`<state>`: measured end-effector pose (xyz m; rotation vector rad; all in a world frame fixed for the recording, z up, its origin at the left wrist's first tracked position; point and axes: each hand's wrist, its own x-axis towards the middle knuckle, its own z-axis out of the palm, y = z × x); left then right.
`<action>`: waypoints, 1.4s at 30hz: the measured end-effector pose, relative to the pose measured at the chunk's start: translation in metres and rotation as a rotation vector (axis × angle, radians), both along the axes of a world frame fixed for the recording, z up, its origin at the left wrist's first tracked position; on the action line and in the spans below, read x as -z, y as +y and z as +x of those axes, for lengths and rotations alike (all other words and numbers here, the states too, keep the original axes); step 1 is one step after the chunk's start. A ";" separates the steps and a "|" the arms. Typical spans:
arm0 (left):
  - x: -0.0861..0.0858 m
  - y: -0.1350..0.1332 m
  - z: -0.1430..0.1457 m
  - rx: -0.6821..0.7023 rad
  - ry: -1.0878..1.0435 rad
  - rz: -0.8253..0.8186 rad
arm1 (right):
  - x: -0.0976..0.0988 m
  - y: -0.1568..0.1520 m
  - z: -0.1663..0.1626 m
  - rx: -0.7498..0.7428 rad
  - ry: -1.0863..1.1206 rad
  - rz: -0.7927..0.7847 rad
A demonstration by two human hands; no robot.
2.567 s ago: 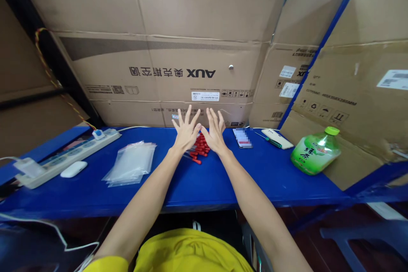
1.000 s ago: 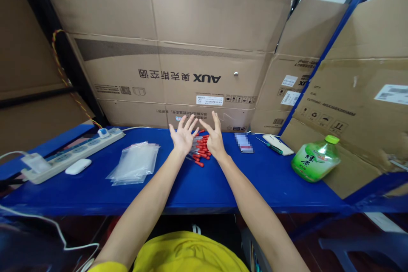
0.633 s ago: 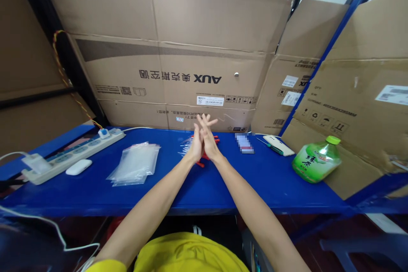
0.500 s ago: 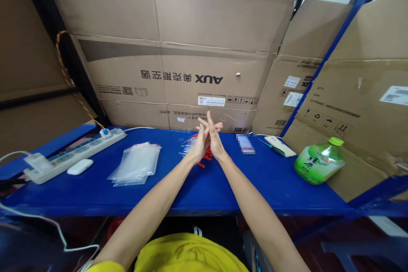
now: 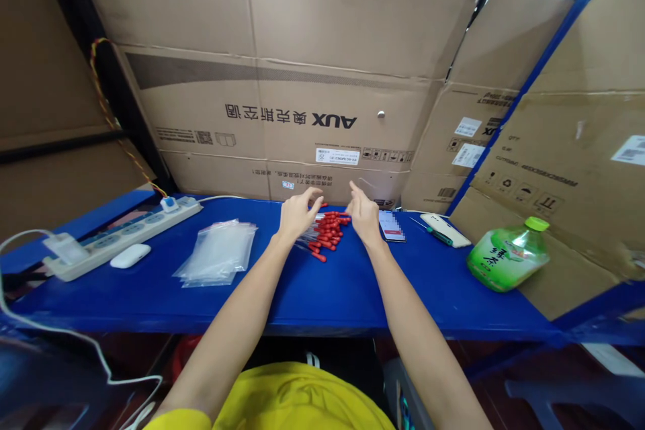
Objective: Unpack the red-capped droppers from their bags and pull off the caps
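Observation:
A pile of thin clear sticks or tubes with red ends (image 5: 328, 231) lies on the blue table (image 5: 332, 299), between my two hands. On its left side, my left hand (image 5: 297, 216) is open, its fingers extended toward the pile. My right hand (image 5: 363, 216) is open to the right of the pile, fingers pointing up and forward, with nothing seen in it. Whether either hand touches the sticks I cannot tell. To the left of my left hand rests a stack of clear plastic zip bags (image 5: 219, 254).
At the left are a power strip (image 5: 125, 235) with plugs and a white earbud case (image 5: 130, 256). A phone (image 5: 392, 226), a green-handled screwdriver (image 5: 439, 236), a cream flat object (image 5: 446, 230) and a green drink bottle (image 5: 506, 256) stand rightward. Cardboard (image 5: 322, 20) walls the back.
My hands were pressed together over the pile; now they are apart, one on each side of it. More of the red-ended sticks shows. The view has shifted slightly.

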<state>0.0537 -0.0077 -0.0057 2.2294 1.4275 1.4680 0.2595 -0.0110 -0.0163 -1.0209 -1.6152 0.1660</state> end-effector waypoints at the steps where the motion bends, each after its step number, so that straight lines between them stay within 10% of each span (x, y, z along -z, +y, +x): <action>1: 0.001 0.002 -0.003 -0.014 0.046 -0.004 | 0.003 0.000 -0.005 -0.089 -0.007 0.021; 5: 0.003 0.013 -0.021 0.021 0.174 -0.046 | 0.012 -0.002 -0.023 -0.267 -0.094 0.063; 15: 0.012 0.027 -0.042 0.143 0.315 -0.159 | 0.008 -0.010 -0.038 0.137 -0.344 0.160; 31: 0.030 0.038 -0.036 0.346 0.391 -0.228 | 0.013 -0.013 -0.040 0.081 -0.293 0.061; 42: 0.008 0.017 -0.021 0.463 0.227 -0.133 | 0.019 -0.004 -0.035 0.064 -0.343 -0.062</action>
